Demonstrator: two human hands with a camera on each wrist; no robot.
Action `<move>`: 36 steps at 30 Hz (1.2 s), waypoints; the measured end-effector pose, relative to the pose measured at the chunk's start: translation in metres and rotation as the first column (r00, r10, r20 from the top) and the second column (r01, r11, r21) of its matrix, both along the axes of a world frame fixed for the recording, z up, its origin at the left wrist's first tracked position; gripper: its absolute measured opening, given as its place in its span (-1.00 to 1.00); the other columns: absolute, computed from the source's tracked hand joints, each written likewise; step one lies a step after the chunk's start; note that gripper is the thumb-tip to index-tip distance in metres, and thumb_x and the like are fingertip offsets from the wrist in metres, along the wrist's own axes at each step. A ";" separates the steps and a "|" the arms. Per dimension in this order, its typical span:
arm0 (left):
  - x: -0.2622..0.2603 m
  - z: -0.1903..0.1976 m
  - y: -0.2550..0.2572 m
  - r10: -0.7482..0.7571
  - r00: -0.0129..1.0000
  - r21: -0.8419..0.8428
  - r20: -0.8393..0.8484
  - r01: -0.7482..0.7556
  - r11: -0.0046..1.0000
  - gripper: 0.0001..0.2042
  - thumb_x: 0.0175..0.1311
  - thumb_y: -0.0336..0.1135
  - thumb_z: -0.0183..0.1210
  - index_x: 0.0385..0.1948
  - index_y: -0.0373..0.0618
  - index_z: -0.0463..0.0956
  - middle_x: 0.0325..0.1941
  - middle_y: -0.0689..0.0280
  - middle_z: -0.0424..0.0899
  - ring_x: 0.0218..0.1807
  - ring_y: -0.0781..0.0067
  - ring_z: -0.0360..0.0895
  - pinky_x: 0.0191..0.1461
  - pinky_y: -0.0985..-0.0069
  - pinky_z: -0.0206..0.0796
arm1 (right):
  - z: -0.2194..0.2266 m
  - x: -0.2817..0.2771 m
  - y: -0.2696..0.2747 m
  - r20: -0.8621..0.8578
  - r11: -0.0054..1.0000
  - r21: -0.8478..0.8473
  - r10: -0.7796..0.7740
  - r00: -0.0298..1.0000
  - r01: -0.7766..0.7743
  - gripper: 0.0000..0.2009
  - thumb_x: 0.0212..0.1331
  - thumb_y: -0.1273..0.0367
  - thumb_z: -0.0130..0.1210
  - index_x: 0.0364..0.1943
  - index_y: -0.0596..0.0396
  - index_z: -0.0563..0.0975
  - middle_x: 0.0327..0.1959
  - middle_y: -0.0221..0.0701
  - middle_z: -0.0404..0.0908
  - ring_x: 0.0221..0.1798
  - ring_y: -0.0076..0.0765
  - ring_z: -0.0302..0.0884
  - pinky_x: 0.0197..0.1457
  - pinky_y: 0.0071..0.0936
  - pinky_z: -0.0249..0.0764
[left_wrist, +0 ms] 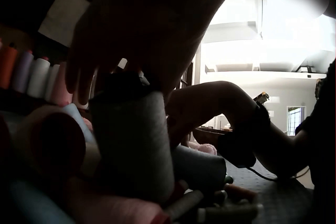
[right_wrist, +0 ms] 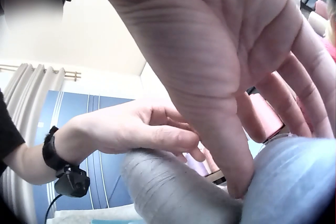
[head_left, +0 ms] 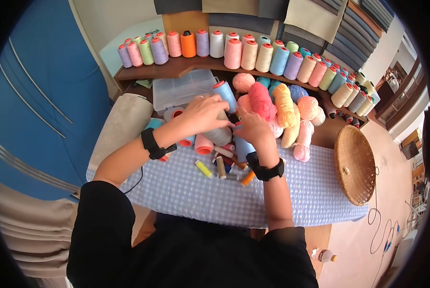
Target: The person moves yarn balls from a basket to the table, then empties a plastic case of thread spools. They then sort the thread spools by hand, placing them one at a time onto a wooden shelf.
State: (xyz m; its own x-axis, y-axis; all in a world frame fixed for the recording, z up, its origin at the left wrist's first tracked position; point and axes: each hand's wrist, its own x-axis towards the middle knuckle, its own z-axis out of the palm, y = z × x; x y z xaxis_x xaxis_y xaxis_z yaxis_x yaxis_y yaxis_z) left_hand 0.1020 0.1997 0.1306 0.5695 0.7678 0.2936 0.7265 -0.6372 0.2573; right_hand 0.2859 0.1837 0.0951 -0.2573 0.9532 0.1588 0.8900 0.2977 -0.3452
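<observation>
My left hand (head_left: 203, 114) grips the upper end of a grey thread cone (head_left: 218, 136); the left wrist view shows this cone (left_wrist: 131, 145) tilted, with the hand dark above it. Close beside it, my right hand (head_left: 257, 128) has its thumb and fingers around the top of a light blue cone (head_left: 244, 149). In the right wrist view the thumb touches this blue cone (right_wrist: 294, 182), and the other fingers reach behind it. Another blue cone (head_left: 225, 95) leans behind the hands. A pink cone (head_left: 204, 144) lies by the grey one.
Small spools, one yellow (head_left: 204, 169) and one orange (head_left: 248, 178), lie on the checked cloth (head_left: 191, 199). Yarn balls (head_left: 284, 108) are heaped behind on the right. A clear plastic box (head_left: 176, 90) stands at the back, a wicker basket (head_left: 354, 165) at the right, and cones line the shelf (head_left: 176, 67).
</observation>
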 end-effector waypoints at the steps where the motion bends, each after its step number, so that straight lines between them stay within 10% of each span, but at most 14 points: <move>1: -0.003 -0.005 -0.001 -0.097 0.995 -0.038 -0.019 0.096 0.995 -0.68 -0.02 -0.11 0.24 -0.27 -0.09 0.57 -0.17 0.15 0.53 -0.07 0.16 0.46 0.02 0.34 0.30 | 0.000 0.000 -0.001 0.013 0.999 0.046 0.018 1.000 -0.018 -0.56 -0.11 0.31 0.23 -0.08 0.09 0.39 -0.30 -0.13 0.59 -0.18 -0.01 0.57 -0.17 -0.17 0.51; 12: -0.026 -0.012 -0.022 -0.219 0.960 0.117 -0.174 0.241 0.963 -0.45 -0.24 -0.15 0.35 -0.08 -0.04 0.42 -0.17 0.24 0.44 -0.04 0.16 0.43 0.08 0.25 0.21 | 0.004 0.004 0.000 -0.161 0.995 -0.001 0.102 0.982 -0.104 -0.64 -0.09 0.30 0.21 -0.18 0.16 0.46 -0.35 -0.09 0.60 -0.21 0.04 0.56 -0.19 -0.13 0.48; 18: -0.034 -0.006 -0.022 -0.271 0.929 -0.074 -0.251 0.260 0.963 -0.44 -0.13 -0.16 0.32 0.00 -0.07 0.38 -0.02 0.23 0.43 0.06 0.16 0.36 0.18 0.28 0.14 | 0.038 0.007 -0.019 -0.170 0.996 0.065 0.073 0.983 -0.062 -0.55 -0.05 0.22 0.21 -0.09 0.19 0.44 -0.32 -0.06 0.59 -0.21 0.06 0.55 -0.21 -0.13 0.46; 20: -0.033 -0.001 -0.019 -0.410 0.904 0.116 -0.123 0.423 0.899 -0.46 -0.13 -0.18 0.32 0.00 0.00 0.39 -0.09 0.33 0.46 0.05 0.23 0.38 0.10 0.27 0.16 | 0.049 0.007 -0.022 -0.125 0.999 0.015 0.032 0.992 -0.031 -0.53 -0.03 0.20 0.21 -0.05 0.17 0.44 -0.31 -0.06 0.59 -0.20 0.05 0.55 -0.19 -0.15 0.46; 25: -0.033 -0.021 -0.004 -0.227 0.912 0.366 -0.341 0.351 0.862 -0.38 -0.10 -0.19 0.31 0.13 0.13 0.33 0.18 0.24 0.34 0.27 0.18 0.22 0.27 0.11 0.04 | 0.051 0.010 -0.024 -0.111 0.999 -0.030 -0.021 0.994 0.017 -0.52 -0.03 0.21 0.20 0.01 0.11 0.44 -0.18 -0.12 0.59 -0.09 0.00 0.53 -0.06 -0.20 0.42; 28: -0.034 -0.012 -0.003 -0.376 0.907 0.028 -0.188 0.388 0.921 -0.35 -0.10 -0.16 0.31 0.17 0.19 0.31 0.26 0.19 0.25 0.34 0.16 0.11 0.31 0.04 -0.03 | 0.052 0.002 -0.026 -0.100 0.999 -0.044 -0.014 0.995 0.009 -0.51 -0.06 0.24 0.23 0.01 0.11 0.44 -0.17 -0.14 0.59 -0.09 -0.02 0.54 -0.04 -0.23 0.43; 32: -0.047 0.017 0.016 -0.343 0.915 0.006 -0.214 0.352 0.936 -0.37 -0.04 -0.17 0.28 0.16 0.03 0.29 0.24 0.11 0.25 0.29 0.14 0.18 0.29 0.10 0.01 | 0.045 -0.011 -0.026 -0.181 0.989 -0.075 0.111 0.977 -0.127 -0.43 -0.18 0.30 0.30 0.03 0.12 0.44 -0.14 -0.17 0.58 -0.08 -0.08 0.53 0.00 -0.25 0.42; 36: -0.103 0.061 0.074 0.108 0.988 0.229 0.113 -0.132 0.965 -0.40 -0.10 -0.13 0.31 0.04 -0.14 0.37 0.04 0.07 0.43 0.06 0.06 0.39 0.13 0.23 0.21 | 0.043 -0.021 -0.028 -0.079 0.982 -0.036 0.182 0.980 -0.186 -0.43 -0.19 0.28 0.31 0.02 0.10 0.42 -0.22 -0.14 0.54 -0.12 0.00 0.50 -0.06 -0.21 0.42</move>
State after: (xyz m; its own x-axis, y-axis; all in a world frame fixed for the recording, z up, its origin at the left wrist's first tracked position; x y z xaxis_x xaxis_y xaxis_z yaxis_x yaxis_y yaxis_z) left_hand -0.0011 0.2732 0.1912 0.4365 0.7314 0.5239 0.7798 -0.5980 0.1852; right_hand 0.2644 0.1553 0.1383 -0.4178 0.8970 0.1441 0.7927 0.4374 -0.4245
